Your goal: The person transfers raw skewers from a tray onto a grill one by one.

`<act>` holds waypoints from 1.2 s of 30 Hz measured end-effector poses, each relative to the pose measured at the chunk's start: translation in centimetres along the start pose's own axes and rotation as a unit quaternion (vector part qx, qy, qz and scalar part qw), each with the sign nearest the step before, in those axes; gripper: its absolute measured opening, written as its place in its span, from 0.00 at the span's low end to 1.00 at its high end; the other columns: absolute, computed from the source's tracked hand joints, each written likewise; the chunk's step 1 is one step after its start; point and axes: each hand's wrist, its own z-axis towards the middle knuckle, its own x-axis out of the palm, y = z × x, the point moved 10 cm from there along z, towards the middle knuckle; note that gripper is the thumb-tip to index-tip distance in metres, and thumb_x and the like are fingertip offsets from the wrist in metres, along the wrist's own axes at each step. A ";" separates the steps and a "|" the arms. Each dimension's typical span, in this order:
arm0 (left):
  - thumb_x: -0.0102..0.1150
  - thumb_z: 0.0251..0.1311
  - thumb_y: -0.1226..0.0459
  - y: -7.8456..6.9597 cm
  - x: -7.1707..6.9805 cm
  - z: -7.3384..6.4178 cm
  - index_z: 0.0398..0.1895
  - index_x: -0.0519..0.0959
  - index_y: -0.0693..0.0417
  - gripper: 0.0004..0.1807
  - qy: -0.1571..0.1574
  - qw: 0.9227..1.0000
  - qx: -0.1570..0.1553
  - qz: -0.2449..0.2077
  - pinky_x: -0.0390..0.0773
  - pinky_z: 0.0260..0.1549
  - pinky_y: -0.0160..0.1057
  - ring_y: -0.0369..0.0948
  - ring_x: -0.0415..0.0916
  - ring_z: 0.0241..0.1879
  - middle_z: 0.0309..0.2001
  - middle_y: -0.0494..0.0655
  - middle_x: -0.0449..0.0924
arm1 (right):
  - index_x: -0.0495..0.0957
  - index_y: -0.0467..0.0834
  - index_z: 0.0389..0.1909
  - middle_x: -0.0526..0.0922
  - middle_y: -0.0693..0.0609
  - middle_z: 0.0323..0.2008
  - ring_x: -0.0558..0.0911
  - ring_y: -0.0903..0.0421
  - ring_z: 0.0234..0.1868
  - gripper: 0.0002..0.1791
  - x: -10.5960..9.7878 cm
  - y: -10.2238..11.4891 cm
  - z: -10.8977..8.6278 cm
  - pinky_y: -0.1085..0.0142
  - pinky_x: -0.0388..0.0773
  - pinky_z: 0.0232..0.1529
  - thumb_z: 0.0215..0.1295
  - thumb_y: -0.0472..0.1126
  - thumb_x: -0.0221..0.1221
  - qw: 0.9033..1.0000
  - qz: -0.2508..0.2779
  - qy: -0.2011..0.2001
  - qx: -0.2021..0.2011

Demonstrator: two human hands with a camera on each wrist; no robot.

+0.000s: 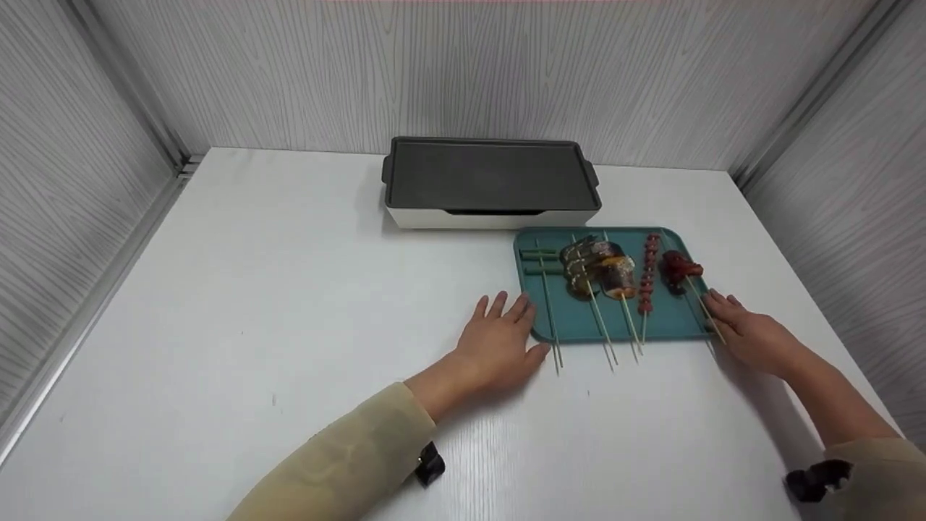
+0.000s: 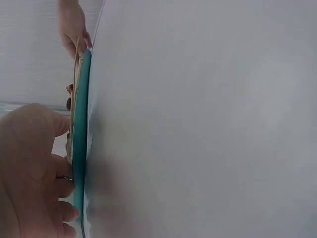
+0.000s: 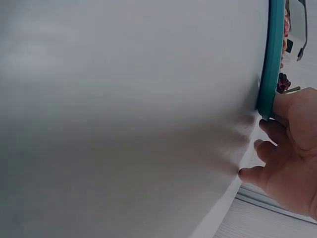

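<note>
A teal tray lies on the white table, bearing several food skewers. From left to right are a skewer with green sticks, a brown-green ridged piece, browned chunky pieces, small red pieces and a dark red glazed piece. My left hand touches the tray's left edge near the front corner, fingers spread. At the front right corner, my right hand touches the edge with fingers extended. The right wrist view shows its thumb against the rim, other fingers spread below.
Behind the tray stands a rectangular griddle with a dark flat top and white base. Skewer sticks stick out over the tray's front edge. Grey wood-grain panels enclose the table at the back and both sides.
</note>
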 end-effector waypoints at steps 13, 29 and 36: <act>0.40 0.83 0.42 0.9 -0.7 -0.3 0.84 0.59 0.58 0.39 0.009 1.000 -0.013 0.000 0.47 0.80 0.58 0.55 0.49 0.83 0.83 0.51 0.56 | 0.51 0.28 0.81 0.49 0.26 0.80 0.49 0.23 0.79 0.35 0.6 1.2 0.5 0.29 0.53 0.73 0.88 0.48 0.45 0.999 -0.036 0.000 -0.009; 0.42 0.82 0.44 4.5 -1.7 -3.6 0.82 0.61 0.62 0.39 -0.006 1.000 -0.013 -0.009 0.49 0.78 0.63 0.58 0.54 0.81 0.82 0.56 0.59 | 0.58 0.29 0.80 0.55 0.28 0.79 0.51 0.24 0.79 0.34 1.8 6.9 0.7 0.22 0.53 0.69 0.87 0.49 0.47 0.995 -0.091 -0.014 -0.042; 0.43 0.82 0.45 5.7 -2.1 -5.1 0.82 0.62 0.63 0.38 0.003 1.000 -0.014 -0.004 0.48 0.79 0.62 0.58 0.53 0.82 0.82 0.57 0.58 | 0.60 0.29 0.79 0.57 0.28 0.79 0.54 0.26 0.79 0.33 2.3 9.0 0.8 0.23 0.55 0.69 0.86 0.49 0.47 0.992 -0.114 -0.021 -0.050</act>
